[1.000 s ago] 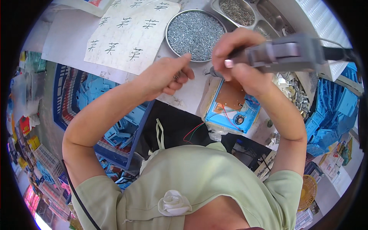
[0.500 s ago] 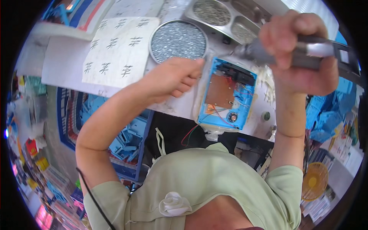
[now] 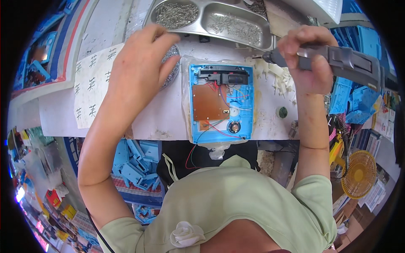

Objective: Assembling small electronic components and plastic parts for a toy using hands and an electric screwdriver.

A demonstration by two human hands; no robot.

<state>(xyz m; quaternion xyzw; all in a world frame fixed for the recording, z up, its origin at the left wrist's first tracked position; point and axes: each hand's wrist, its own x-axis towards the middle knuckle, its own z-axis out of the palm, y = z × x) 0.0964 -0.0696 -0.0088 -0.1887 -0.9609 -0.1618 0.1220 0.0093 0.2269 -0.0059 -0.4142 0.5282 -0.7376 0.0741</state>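
My right hand [image 3: 311,81] is wrapped round a grey electric screwdriver [image 3: 352,63], its bit pointing left above the table. Below and left of the bit lies an open blue plastic housing [image 3: 249,99], inside up. The housing holds a brown circuit board [image 3: 206,103], a black part [image 3: 234,79] along the far edge, a round speaker-like part [image 3: 234,126] and thin coloured wires. My left hand [image 3: 137,65] is open, thumb and fingers apart, over the round dish of small metal pieces [image 3: 172,69] and near the metal tray [image 3: 198,26]. The hand partly hides the dish.
The tray's compartments hold small screws [image 3: 175,14]. A paper with handwriting [image 3: 86,88] lies to the left. White plastic pieces [image 3: 278,78] lie right of the housing, near a small green round item [image 3: 282,112]. Blue plastic parts [image 3: 135,162] fill a crate below the table; a yellow basket [image 3: 358,173] stands right.
My left hand has moved away from the housing, up toward the tray, and its curled fingers have opened. The screwdriver stays in my right hand. The whole view has shifted and turned.
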